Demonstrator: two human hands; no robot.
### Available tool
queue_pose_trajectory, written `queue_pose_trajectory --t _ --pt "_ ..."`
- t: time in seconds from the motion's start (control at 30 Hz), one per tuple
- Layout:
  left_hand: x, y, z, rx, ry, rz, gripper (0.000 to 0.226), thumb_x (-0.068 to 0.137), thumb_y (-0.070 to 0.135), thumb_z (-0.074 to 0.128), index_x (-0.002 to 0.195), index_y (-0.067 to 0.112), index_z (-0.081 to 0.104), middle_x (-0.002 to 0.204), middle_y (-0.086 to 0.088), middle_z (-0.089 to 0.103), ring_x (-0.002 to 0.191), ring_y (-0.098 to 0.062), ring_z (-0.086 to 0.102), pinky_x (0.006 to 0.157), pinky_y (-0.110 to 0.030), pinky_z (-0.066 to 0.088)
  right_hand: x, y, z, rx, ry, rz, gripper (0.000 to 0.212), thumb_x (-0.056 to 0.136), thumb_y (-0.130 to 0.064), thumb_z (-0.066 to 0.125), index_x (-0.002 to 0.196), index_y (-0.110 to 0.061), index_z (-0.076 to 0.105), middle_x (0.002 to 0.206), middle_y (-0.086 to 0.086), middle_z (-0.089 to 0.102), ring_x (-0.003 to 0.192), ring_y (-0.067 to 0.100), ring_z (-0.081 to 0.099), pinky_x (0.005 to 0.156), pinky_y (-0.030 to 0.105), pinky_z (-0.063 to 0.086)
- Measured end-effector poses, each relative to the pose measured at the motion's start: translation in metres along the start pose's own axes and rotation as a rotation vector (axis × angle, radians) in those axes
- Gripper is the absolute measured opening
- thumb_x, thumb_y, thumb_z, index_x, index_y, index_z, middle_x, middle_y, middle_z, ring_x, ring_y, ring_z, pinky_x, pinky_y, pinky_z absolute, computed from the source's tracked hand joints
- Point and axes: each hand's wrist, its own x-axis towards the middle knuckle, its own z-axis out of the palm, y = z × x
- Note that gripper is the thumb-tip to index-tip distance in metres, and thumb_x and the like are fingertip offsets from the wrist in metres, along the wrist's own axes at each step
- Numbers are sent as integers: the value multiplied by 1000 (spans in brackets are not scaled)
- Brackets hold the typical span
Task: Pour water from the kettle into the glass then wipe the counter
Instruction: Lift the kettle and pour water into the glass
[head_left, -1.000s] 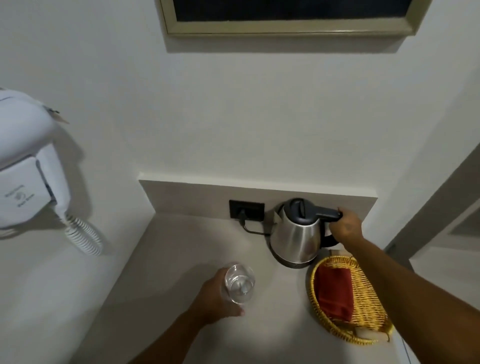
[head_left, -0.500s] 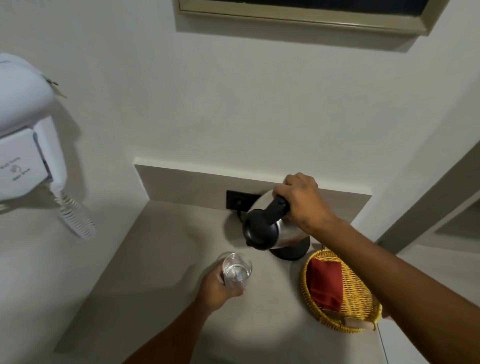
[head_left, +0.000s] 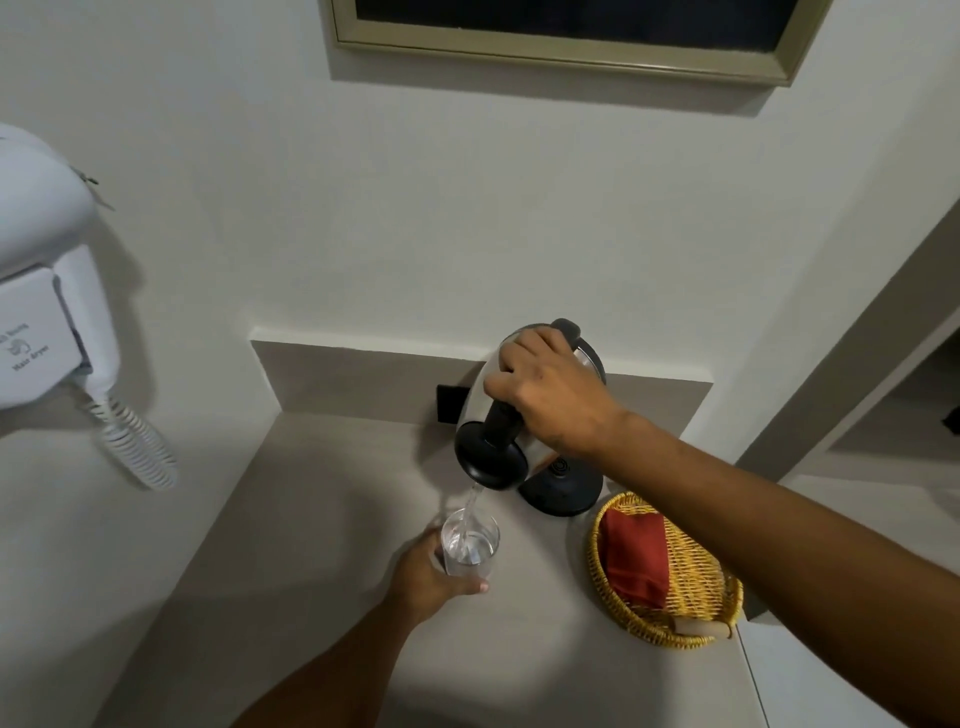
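My right grip (head_left: 550, 395) holds the tilted kettle (head_left: 524, 415) above the glass (head_left: 470, 543), which my left grip (head_left: 431, 577) steadies near-centre on the desk (head_left: 322, 519). A steeper tilt may overshoot the narrow rim and wet the desk.

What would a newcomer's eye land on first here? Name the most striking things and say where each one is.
First, the tilted steel kettle with the black lid, held by the right hand mid-counter, sending a thin stream into the clear drinking glass steadied by the left hand. Next, the yellow woven basket with a red cloth at the right, and the white wall-mounted hair dryer at far left.
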Motion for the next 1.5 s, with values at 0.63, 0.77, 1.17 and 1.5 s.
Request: queue_pose_trajectory --t 0.63,0.77,1.17,1.5 --pt "5 -8 0 9 -4 21 102 37 46 103 130 31 65 113 6 79 106 -17 73 92 -33 63 4 1 -8 -54 21 -127 12 84 -3 59 92 -10 64 83 10 53 85 31 49 89 46 35" --pt "4 -10 0 12 8 31 102 35 51 102 128 34 66 108 10 79 103 -12 73 87 -26 60 3 3 -8 -70 -8 -113 14 86 -3 56 93 -11 64 86 10 54 87 30 48 91 46 35" --pt "4 -10 1 -13 5 29 102 36 43 104 130 30 66 112 5 79 108 -16 72 93 -34 62 5 5 -1 -46 11 -85 12 85 -4 59 91 -13 64 83 8 51 85 29 47 90 44 32" --pt "7 -12 2 -17 -8 26 97 35 44 103 125 35 68 110 6 80 106 -14 74 94 -36 62 -8 8 14 7 -11 -74 10 84 -5 64 90 -12 63 83 9 52 86 29 48 90 46 36"
